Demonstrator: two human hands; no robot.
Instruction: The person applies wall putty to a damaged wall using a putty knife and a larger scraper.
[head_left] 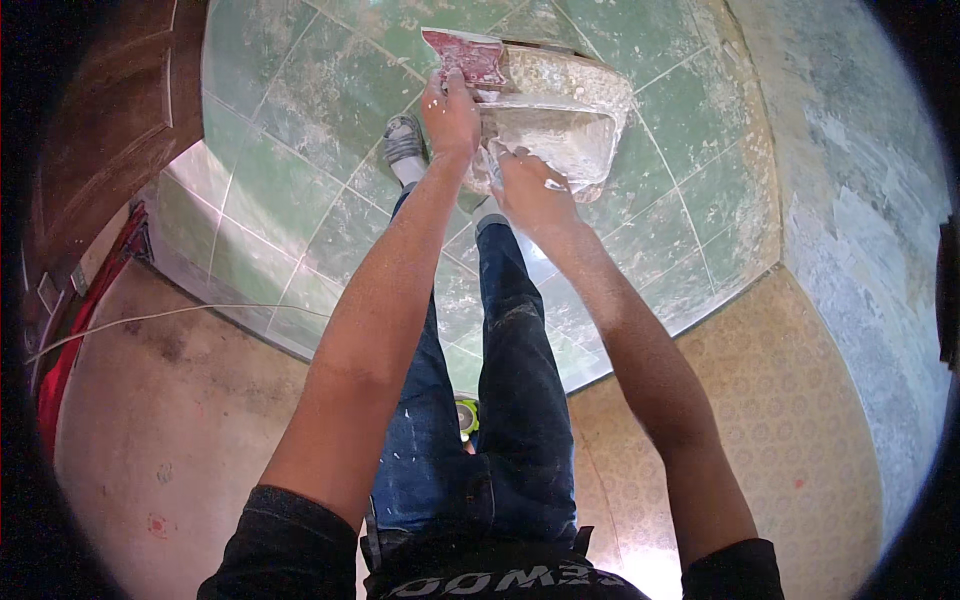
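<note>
My left hand (452, 115) is closed on a red putty spreader (468, 56) with flared ends, smeared with white. The spreader is over the far left corner of a putty-crusted tub (612, 95). Whitish paste coats the tub's walls and inside. My right hand (530, 195) is lower, at the tub's near left side, with its fingers curled in and spotted with white. What those fingers grip, the tub's edge or a tool, is hidden by the hand.
Green tiles (310, 185) with white smears lie under the tub and my feet. A wooden door (120, 130) is at the left, a patchy grey-blue wall (860, 260) at the right. A thin cable (190, 312) crosses at the left. A yellow-green round object (466, 415) shows between my legs.
</note>
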